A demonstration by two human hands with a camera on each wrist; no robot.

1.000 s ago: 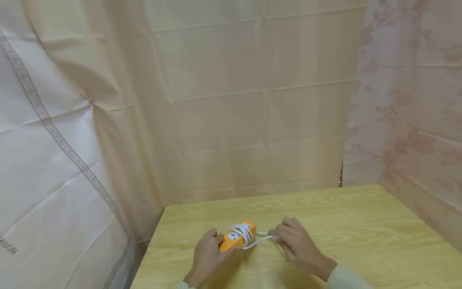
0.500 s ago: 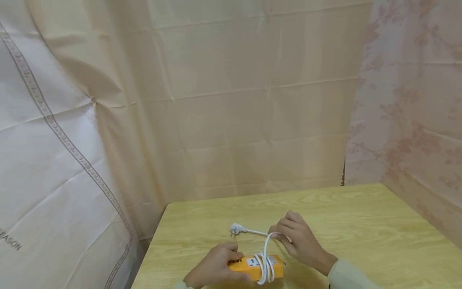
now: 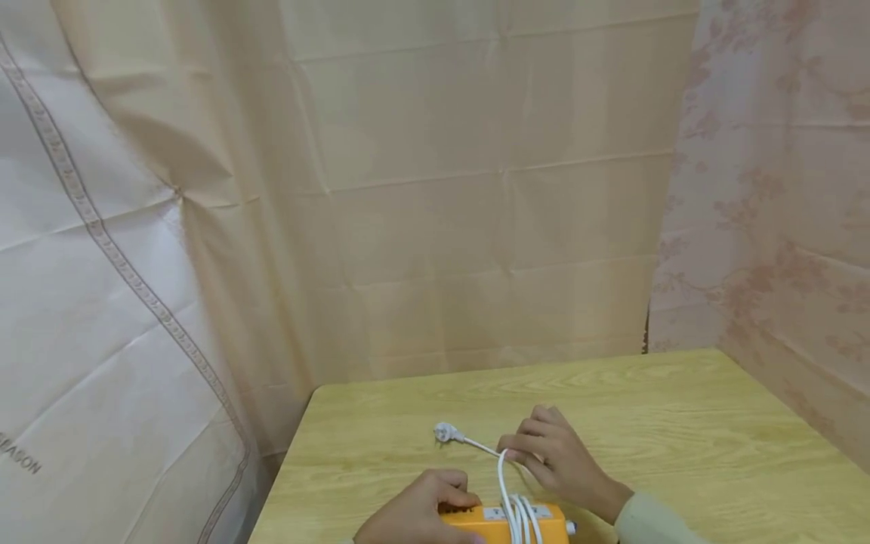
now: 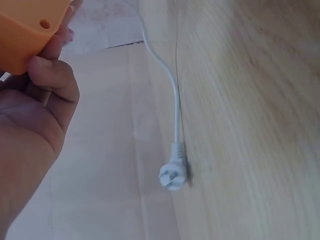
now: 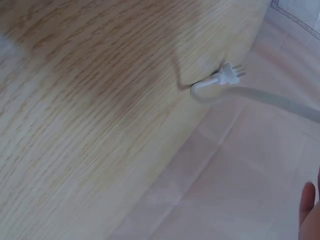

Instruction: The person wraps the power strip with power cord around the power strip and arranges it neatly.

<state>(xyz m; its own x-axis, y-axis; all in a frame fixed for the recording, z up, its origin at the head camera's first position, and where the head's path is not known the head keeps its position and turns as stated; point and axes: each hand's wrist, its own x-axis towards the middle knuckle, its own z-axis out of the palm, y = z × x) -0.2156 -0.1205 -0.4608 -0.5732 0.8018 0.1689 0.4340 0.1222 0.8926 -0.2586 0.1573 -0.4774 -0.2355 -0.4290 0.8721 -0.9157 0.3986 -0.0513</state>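
Power strip (image 3: 495, 532) has come closer, one end gripped by left hand (image 3: 423, 514); right hand (image 3: 556, 459) pinches the cord (image 3: 501, 477).

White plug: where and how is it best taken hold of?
Likely best by the white plug's rounded body, pinched across its sides, coming from the right in the head view, where the right hand pinches the white cord. In the right wrist view the bare prongs stick out away from the cord, so this side should avoid them.
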